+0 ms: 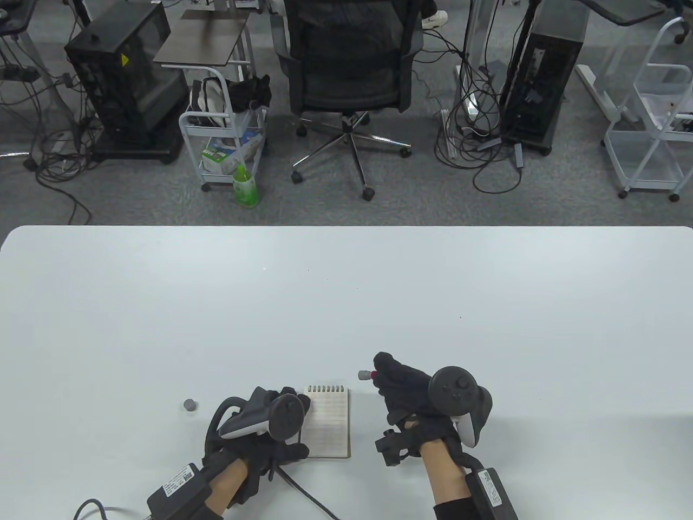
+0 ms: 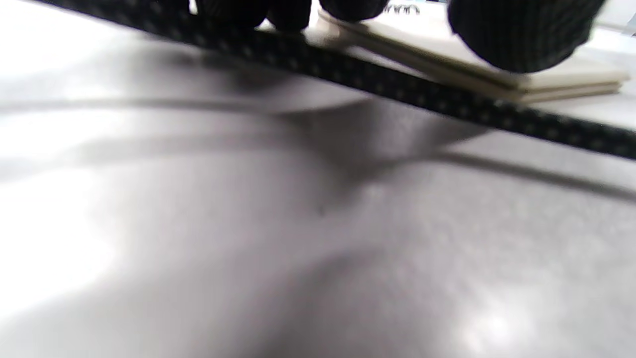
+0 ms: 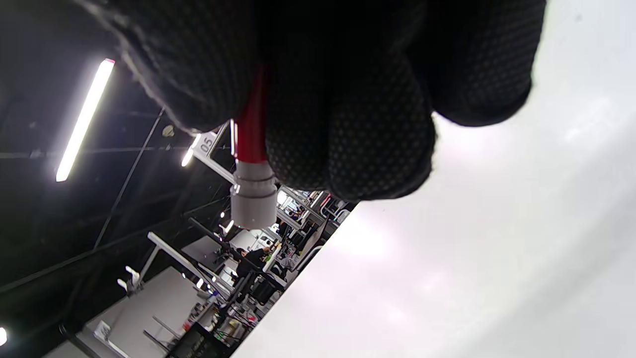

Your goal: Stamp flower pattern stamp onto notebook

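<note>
stamp point(image 1: 367, 374), gripped in the right hand point(image 1: 411, 395), looks light and rigid; its red barrel suits holding. left hand point(image 1: 270, 428) presses the thin, floppy notebook point(image 1: 330, 425) at lower centre.

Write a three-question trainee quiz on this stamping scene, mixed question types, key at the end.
1. True or false: the left hand rests on the small spiral-bound lined notebook.
2. The right hand holds the red stamp with a grey tip: A) on the page, B) above the table, right of the notebook.
3. Fill in: the small grey cap lies to the notebook's ____.

Key: 1 true; 2 B; 3 left.
</note>
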Tool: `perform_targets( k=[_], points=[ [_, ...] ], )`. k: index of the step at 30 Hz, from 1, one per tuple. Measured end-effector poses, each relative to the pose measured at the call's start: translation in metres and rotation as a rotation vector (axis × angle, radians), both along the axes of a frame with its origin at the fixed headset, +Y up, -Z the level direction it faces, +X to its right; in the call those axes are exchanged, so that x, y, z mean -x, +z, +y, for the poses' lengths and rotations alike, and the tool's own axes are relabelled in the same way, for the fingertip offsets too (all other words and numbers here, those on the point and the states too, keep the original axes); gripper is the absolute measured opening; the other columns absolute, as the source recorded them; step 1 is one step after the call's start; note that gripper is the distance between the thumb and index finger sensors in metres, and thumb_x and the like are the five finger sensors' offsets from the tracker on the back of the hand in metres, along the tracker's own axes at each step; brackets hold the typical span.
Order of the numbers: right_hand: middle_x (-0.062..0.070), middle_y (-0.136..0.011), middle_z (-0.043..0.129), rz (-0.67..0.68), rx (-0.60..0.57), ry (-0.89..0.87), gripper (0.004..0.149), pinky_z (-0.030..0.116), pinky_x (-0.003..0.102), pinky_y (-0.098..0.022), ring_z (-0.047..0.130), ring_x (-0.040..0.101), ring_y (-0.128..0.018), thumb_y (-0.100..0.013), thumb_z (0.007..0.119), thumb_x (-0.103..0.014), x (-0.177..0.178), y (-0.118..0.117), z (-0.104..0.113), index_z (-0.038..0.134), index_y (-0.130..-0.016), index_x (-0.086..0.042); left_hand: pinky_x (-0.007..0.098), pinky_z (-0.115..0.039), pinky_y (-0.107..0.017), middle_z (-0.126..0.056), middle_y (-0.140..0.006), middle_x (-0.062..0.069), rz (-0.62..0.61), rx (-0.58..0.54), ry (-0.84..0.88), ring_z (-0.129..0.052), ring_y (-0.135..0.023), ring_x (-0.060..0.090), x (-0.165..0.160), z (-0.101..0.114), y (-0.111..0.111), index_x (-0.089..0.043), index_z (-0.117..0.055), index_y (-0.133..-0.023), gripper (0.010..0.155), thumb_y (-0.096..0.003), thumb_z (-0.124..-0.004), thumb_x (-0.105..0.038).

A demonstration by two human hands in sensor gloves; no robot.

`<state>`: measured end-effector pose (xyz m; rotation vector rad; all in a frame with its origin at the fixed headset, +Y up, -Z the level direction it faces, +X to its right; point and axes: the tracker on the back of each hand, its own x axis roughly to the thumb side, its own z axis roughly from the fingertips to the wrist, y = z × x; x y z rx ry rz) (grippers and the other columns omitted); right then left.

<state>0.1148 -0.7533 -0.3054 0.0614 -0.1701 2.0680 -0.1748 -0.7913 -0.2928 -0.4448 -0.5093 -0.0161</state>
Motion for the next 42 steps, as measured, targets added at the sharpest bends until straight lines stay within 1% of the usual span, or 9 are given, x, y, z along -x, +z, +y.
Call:
perform_targets(
  k=[4, 8, 11, 16, 18, 22, 26, 33, 42],
  points=[
    [0.015, -0.066, 0.097, 0.006, 0.038, -0.089, 0.046, 0.079, 0.056, -0.048, 0.105, 0.033, -0.048, -0.039, 0.087, -0.03, -0.006, -0.003, -0.005, 0.087, -0.083, -0.016, 0.06, -0.048, -0.066, -0.041, -0.112, 0.017, 0.08, 0.031, 0.042, -0.047, -0.097, 0.045, 0.011, 0.014, -0.007, -0.017, -0.045, -0.107, 0.083, -0.0391, -0.067, -0.059],
    [0.014, -0.065, 0.097, 0.01, 0.045, -0.092, 0.046, 0.079, 0.055, -0.048, 0.105, 0.032, -0.048, -0.039, 0.087, -0.03, -0.006, -0.004, -0.007, 0.086, -0.083, -0.017, 0.061, -0.049, -0.065, -0.045, -0.11, 0.018, 0.147, -0.028, 0.095, -0.049, -0.095, 0.046, 0.036, 0.034, -0.018, -0.016, -0.051, -0.106, 0.08, -0.0393, -0.068, -0.057],
    [0.014, -0.065, 0.098, 0.036, 0.048, -0.112, 0.046, 0.08, 0.054, -0.047, 0.105, 0.031, -0.047, -0.039, 0.087, -0.031, -0.005, -0.003, -0.006, 0.086, -0.083, -0.017, 0.06, -0.05, -0.063, -0.043, -0.111, 0.018, 0.253, -0.052, 0.024, -0.047, -0.096, 0.046, 0.068, 0.049, -0.028, -0.017, -0.051, -0.106, 0.079, -0.0399, -0.069, -0.055],
    [0.014, -0.065, 0.098, 0.049, 0.051, -0.156, 0.046, 0.08, 0.052, -0.047, 0.106, 0.03, -0.046, -0.04, 0.086, -0.031, -0.005, -0.003, -0.004, 0.086, -0.084, -0.017, 0.057, -0.06, -0.058, -0.056, -0.108, 0.017, 0.38, -0.174, -0.168, -0.061, -0.091, 0.044, 0.117, 0.064, -0.035, -0.019, -0.057, -0.104, 0.073, -0.0409, -0.072, -0.051],
    [0.014, -0.065, 0.098, 0.049, 0.053, -0.159, 0.046, 0.08, 0.052, -0.046, 0.106, 0.031, -0.046, -0.04, 0.086, -0.031, -0.005, -0.003, -0.004, 0.086, -0.084, -0.017, 0.055, -0.065, -0.055, -0.06, -0.107, 0.015, 0.406, -0.195, -0.248, -0.069, -0.088, 0.042, 0.128, 0.063, -0.035, -0.02, -0.058, -0.104, 0.071, -0.0409, -0.074, -0.05],
    [0.014, -0.065, 0.098, 0.055, 0.054, -0.152, 0.046, 0.08, 0.052, -0.046, 0.106, 0.031, -0.046, -0.04, 0.086, -0.031, -0.004, -0.003, -0.003, 0.086, -0.084, -0.017, 0.049, -0.076, -0.043, -0.074, -0.1, 0.013, 0.427, -0.185, -0.365, -0.09, -0.071, 0.032, 0.136, 0.048, -0.033, -0.021, -0.063, -0.101, 0.068, -0.0404, -0.077, -0.048],
    [0.014, -0.064, 0.098, 0.064, 0.054, -0.147, 0.046, 0.081, 0.052, -0.045, 0.106, 0.031, -0.045, -0.04, 0.086, -0.031, -0.003, -0.003, -0.003, 0.086, -0.084, -0.017, 0.045, -0.08, -0.034, -0.084, -0.093, 0.011, 0.419, -0.202, -0.42, -0.097, -0.059, 0.027, 0.135, 0.032, -0.034, -0.021, -0.07, -0.097, 0.063, -0.04, -0.078, -0.046],
    [0.014, -0.065, 0.098, 0.077, 0.056, -0.133, 0.046, 0.081, 0.052, -0.044, 0.106, 0.031, -0.045, -0.04, 0.086, -0.031, 0.0, -0.003, -0.003, 0.086, -0.084, -0.017, 0.042, -0.082, -0.031, -0.091, -0.086, 0.008, 0.371, -0.222, -0.518, -0.1, -0.053, 0.023, 0.127, 0.018, -0.032, -0.022, -0.077, -0.092, 0.056, -0.0405, -0.08, -0.043],
    [0.014, -0.065, 0.098, 0.083, 0.057, -0.11, 0.046, 0.081, 0.052, -0.044, 0.105, 0.031, -0.045, -0.04, 0.086, -0.031, 0.002, -0.003, -0.004, 0.086, -0.084, -0.017, 0.042, -0.083, -0.029, -0.095, -0.076, 0.011, 0.362, -0.299, -0.468, -0.101, -0.043, 0.02, 0.126, 0.012, -0.031, -0.013, -0.083, -0.082, 0.049, -0.0395, -0.083, -0.036]
  ],
)
